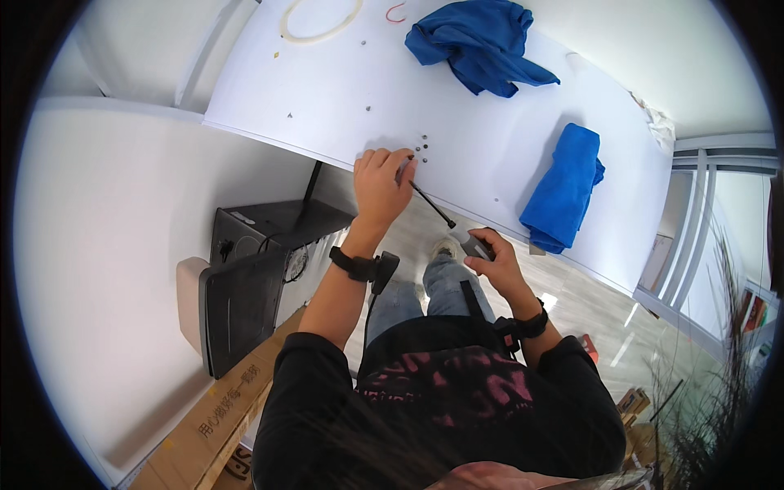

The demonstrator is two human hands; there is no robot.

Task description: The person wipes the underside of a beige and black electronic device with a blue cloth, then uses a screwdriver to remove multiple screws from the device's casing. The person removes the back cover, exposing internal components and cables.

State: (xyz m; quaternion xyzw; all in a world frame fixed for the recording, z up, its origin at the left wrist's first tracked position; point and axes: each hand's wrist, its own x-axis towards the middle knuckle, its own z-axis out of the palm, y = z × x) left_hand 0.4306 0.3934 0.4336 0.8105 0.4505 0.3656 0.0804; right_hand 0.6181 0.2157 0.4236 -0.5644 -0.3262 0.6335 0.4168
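Observation:
My right hand [496, 257] is wrapped round the grey handle of a screwdriver [433, 204], just off the table's front edge. Its long dark shaft slants up and left toward my left hand [384, 184]. The fingers of that hand are closed at the table edge, around the shaft's far end. A small greyish piece shows between thumb and fingers, too covered to name. Close to the left fingertips, several small dark metal pieces [425, 147], like screws or nuts, lie on the white table [327, 90].
A crumpled blue cloth [482, 45] lies at the back and a rolled blue cloth [565, 188] at the right. A pale ring of tubing [320, 18] sits far left, near a red wire piece [396, 12]. Below left stand a black cabinet [282, 220] and a long cardboard box [220, 408].

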